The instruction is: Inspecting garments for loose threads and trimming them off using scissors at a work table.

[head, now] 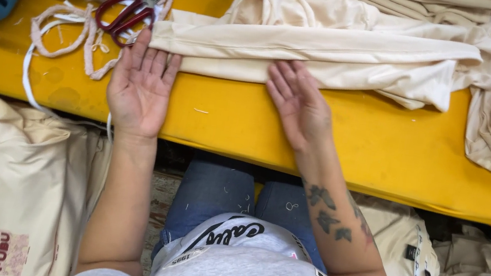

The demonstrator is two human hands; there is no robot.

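Yellow table (384,151): both palms up, left hand (140,88), right hand (298,104).

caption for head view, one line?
Both hands, left and right, rest open-palmed beside folded cream garment on yellow table.

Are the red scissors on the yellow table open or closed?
Closed: the red scissors lie with both blades together in one point.
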